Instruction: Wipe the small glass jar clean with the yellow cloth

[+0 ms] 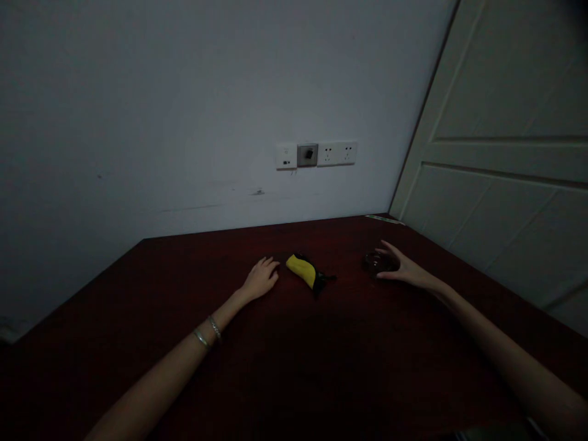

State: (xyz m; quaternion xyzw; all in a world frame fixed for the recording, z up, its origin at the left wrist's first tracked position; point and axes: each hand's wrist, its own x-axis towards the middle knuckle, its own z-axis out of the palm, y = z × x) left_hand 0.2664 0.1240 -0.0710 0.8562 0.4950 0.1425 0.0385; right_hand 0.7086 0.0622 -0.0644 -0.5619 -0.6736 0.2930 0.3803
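My left hand (261,277) lies palm down on the dark red tabletop (275,355), fingers spread, holding nothing. Just right of its fingertips, apart from them, is a small yellow and black pouch-like thing (302,271) with a dark strap or cord at its right end; its exact kind is unclear in the dim light. Farther right, a low round dark glass bowl (377,262) rests on the table. My right hand (404,269) is curved around the bowl's right side, thumb in front and fingers behind.
A pale wall (184,122) with sockets and switches (337,154) rises behind the table. On the right stands a panelled white door (505,202) close to the table's edge. A thin patterned strip (384,219) lies at the back right corner.
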